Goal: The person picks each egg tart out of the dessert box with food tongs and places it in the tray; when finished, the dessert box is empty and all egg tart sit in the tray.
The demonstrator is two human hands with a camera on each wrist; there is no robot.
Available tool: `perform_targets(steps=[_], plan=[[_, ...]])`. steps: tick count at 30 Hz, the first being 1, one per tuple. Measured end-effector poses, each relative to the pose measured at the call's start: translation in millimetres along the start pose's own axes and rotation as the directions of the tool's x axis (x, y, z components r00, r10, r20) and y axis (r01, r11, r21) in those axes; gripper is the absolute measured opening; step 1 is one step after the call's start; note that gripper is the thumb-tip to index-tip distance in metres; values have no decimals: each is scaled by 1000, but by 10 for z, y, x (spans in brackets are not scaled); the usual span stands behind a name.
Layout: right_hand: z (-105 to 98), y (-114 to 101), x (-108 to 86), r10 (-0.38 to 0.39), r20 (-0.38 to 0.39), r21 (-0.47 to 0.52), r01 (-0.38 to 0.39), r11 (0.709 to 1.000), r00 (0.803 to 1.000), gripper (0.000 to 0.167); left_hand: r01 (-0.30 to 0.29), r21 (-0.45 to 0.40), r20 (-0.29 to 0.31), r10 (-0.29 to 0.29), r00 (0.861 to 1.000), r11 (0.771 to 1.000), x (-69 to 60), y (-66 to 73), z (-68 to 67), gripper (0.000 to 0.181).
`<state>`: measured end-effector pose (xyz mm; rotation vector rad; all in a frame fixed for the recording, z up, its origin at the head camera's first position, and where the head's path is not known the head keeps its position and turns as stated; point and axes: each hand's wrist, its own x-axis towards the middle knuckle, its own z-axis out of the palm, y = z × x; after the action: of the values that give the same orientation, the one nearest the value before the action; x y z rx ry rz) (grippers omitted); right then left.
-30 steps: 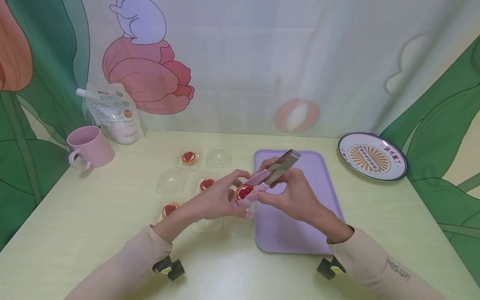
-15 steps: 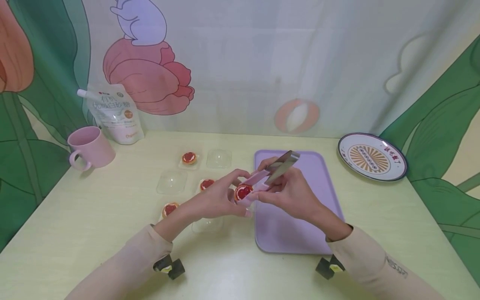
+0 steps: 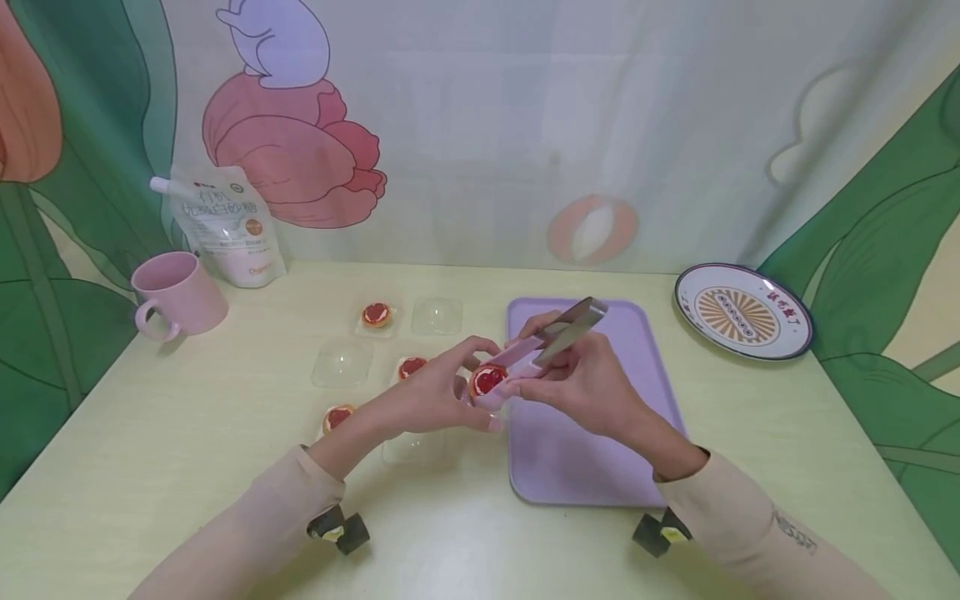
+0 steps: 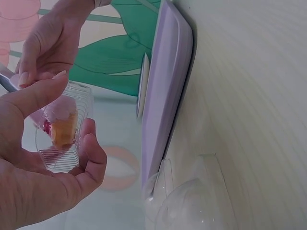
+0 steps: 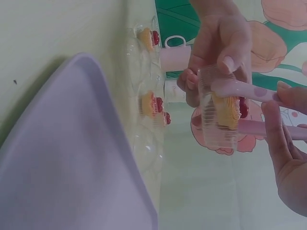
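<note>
My left hand (image 3: 427, 398) grips a small clear plastic box (image 5: 207, 132) above the table, left of the lilac tray. Inside the box sits a fruit tart (image 3: 488, 380) with red topping and a golden crust. My right hand (image 3: 596, 387) holds a pair of tongs (image 3: 573, 327) with pink arms and a metal bend. In the right wrist view the tongs' pink ends reach into the box on either side of the tart. Whether they press on the crust is hard to tell. Parts of the box are hidden behind my left fingers in the head view.
Three more tarts, including the farthest tart (image 3: 377, 314), sit in clear boxes on the table's left half, beside clear lids (image 3: 343, 364). The lilac tray (image 3: 592, 475) lies under my right hand. A mug (image 3: 187, 296), a pouch (image 3: 236, 233) and a plate (image 3: 787, 333) stand farther back.
Both hands stay nearly in place, with the box, tart and tongs together. The view shifts only slightly.
</note>
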<state>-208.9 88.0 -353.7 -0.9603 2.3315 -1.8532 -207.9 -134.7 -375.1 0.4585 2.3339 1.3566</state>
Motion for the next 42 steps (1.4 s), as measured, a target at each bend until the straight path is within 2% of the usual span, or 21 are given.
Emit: perform_targets(steps=[9,16,19,22,26,29,32,35,39,42], plan=[[-135,-108,61,-62,-48,-50,60,997,997,44,35,38,-11,-35,999,999,-26,-37,-79,81],[-345,-228,203,-113,-126,-89,103,991,986,48,97,85,-53,-93,994,992,-76,-123,-254,78],[-473,-242,283,-118,-151,-120,100,988,981,45,109,119,-89,-99,991,987,-133,-171,-422,79],[-599,-184,335,-95,-189,-129,71,989,977,43,104,147,-108,-89,990,984,-204,-228,-658,83],[-740,-8,358,-16,-225,-107,-8,994,974,39,90,135,-113,-75,991,987,-320,-333,-1003,85],[-819,138,391,35,-237,-123,-66,990,971,38,102,142,-143,-81,986,985,-412,-435,-1266,85],[-877,270,432,71,-255,-148,-111,983,964,37,167,169,-188,-135,973,971,-488,-568,-1515,91],[-914,400,461,133,-267,-149,-177,973,955,38,239,181,-214,-199,956,954,-563,-762,-1719,100],[-930,578,500,220,-278,-119,-261,958,935,42,321,219,-211,-277,938,921,-665,-1040,-1900,100],[-923,699,535,249,-289,-87,-284,955,925,44,370,256,-198,-327,924,893,-720,-1202,-1990,93]])
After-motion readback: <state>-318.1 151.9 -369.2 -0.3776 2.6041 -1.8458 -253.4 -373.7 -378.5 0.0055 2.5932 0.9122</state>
